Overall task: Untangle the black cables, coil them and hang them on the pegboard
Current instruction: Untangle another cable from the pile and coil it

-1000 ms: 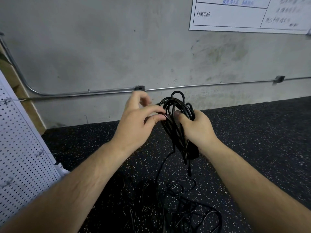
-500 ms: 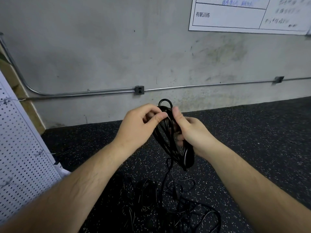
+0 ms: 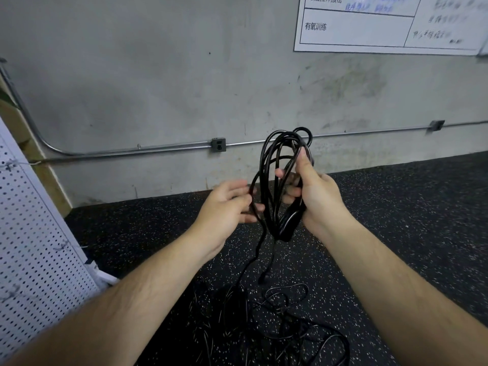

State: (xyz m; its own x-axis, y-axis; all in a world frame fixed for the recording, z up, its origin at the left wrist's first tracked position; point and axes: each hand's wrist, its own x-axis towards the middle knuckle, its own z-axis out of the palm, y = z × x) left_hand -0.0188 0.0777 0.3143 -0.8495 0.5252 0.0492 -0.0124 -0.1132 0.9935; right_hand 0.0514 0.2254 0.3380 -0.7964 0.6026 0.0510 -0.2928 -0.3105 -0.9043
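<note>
step: coiling | my right hand (image 3: 314,199) grips the cable coil (image 3: 280,165), fingers curled round its loops | my left hand (image 3: 227,207) loose, holding nothing, beside the trailing strand | tangle (image 3: 277,326) on floor | next, I judge: catch strand, add loop; pegboard (image 3: 34,233) at left.

A metal conduit (image 3: 158,150) with an outlet box (image 3: 218,144) runs along the grey wall (image 3: 158,75), below a whiteboard (image 3: 369,30).

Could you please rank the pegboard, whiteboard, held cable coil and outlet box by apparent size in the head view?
1. pegboard, nearer and cropped
2. whiteboard, also cropped
3. cable coil, in the right hand
4. outlet box
</note>
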